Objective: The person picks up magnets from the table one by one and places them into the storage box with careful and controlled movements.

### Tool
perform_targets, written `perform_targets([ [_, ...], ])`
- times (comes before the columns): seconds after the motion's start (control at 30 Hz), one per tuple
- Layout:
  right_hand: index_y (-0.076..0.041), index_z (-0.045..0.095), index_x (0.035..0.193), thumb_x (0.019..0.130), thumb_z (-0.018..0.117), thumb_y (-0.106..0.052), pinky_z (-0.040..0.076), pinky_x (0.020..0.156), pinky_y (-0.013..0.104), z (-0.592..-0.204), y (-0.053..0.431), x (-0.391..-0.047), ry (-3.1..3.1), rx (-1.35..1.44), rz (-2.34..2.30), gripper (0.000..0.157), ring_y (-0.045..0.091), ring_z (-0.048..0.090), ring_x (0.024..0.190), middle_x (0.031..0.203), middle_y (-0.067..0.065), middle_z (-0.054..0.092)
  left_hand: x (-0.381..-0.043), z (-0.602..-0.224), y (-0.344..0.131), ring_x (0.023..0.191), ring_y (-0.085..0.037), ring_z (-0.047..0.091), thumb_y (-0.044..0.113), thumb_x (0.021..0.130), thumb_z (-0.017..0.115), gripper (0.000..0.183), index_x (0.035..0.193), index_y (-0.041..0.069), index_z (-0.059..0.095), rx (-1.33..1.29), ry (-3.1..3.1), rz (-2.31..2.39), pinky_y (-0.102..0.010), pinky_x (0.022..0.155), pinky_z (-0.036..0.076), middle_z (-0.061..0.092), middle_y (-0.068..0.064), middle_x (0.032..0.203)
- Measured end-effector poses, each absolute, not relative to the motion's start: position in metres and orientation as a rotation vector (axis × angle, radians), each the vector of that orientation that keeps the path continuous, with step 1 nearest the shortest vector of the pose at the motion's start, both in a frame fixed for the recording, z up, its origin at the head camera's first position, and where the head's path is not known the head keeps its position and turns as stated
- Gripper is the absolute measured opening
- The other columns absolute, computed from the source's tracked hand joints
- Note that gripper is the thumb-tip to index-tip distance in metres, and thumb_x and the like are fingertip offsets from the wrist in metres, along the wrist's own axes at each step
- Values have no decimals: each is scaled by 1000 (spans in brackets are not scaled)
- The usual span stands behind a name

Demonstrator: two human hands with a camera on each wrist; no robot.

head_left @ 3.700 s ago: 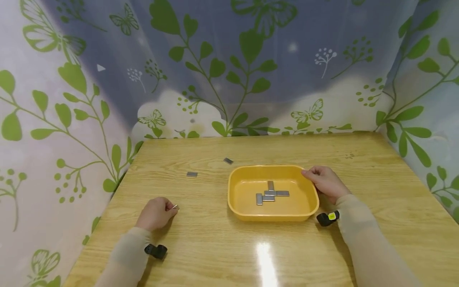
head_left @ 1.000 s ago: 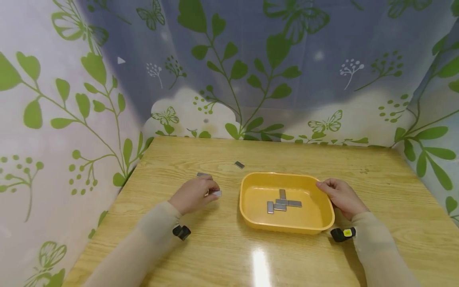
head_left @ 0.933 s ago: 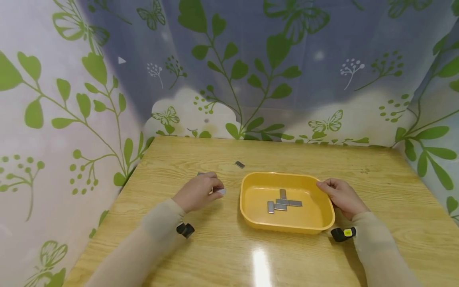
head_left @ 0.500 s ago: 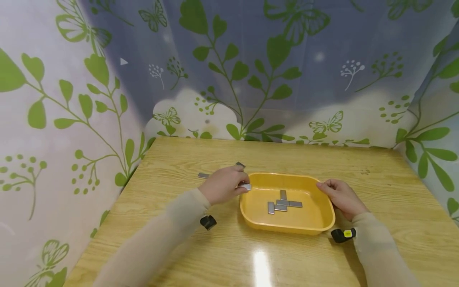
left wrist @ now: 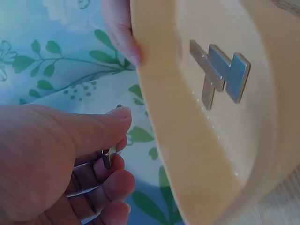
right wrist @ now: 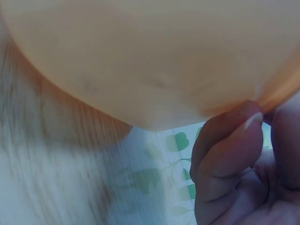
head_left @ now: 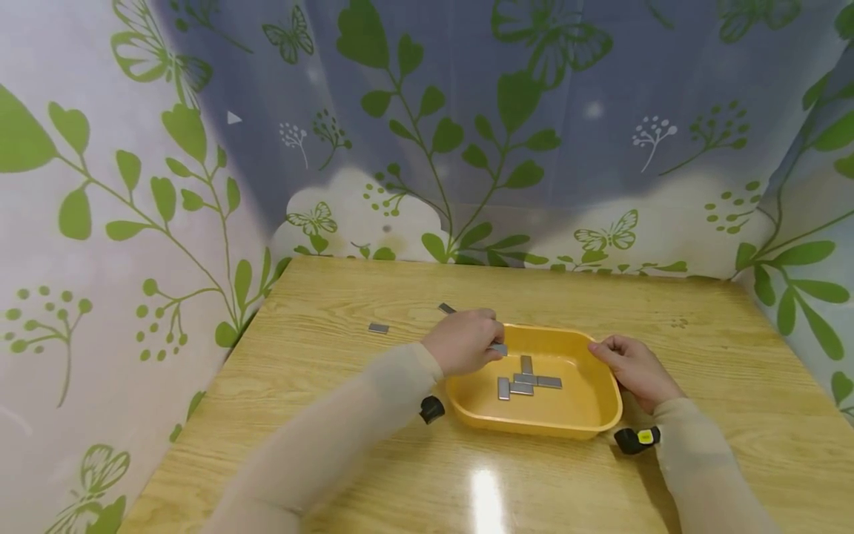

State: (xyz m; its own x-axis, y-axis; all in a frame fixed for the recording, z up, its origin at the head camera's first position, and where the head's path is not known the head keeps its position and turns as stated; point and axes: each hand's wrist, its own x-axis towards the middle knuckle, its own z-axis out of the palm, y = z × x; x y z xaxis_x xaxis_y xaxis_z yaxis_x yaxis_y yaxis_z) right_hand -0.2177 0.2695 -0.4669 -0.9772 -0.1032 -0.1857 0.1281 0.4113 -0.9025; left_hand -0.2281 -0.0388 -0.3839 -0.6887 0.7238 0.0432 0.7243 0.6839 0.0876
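Observation:
My left hand [head_left: 463,341] is over the left end of the yellow plastic tray [head_left: 567,412], pinching a small flat rectangular metal block [head_left: 499,348] between thumb and fingers. The left wrist view shows that block [left wrist: 108,158] nearly edge-on and partly hidden by the fingers. Inside the tray several matching silver blocks [head_left: 525,379] lie flat in a touching cluster. At the tray's right end my right hand [head_left: 634,371] grips the rim, thumb on top. In the right wrist view its curled fingers [right wrist: 229,150] meet the tray's outer wall [right wrist: 140,70].
Two more metal blocks are on the wooden table [head_left: 320,415]: one block [head_left: 378,328] left of the tray, another block [head_left: 446,308] behind my left hand and partly covered by it. A leaf-printed curtain [head_left: 400,148] encloses the back and sides.
My left hand has carried its metal block rightward from the table to above the tray. The left block on the table shows fully again. My right hand keeps its hold on the rim.

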Motion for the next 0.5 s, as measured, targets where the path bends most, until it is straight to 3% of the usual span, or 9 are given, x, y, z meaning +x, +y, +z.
perform_targets([
  [0.5,5,50,105,98,52,-43,54,60,33,-467,269,-217,2455,19,-1604,48,16,61,70,93,12,58,-243,-396,3,86,-5,56,35,91,66,21,101,16,70,-1224,-2951,28,-15,72,48,60,7,96],
])
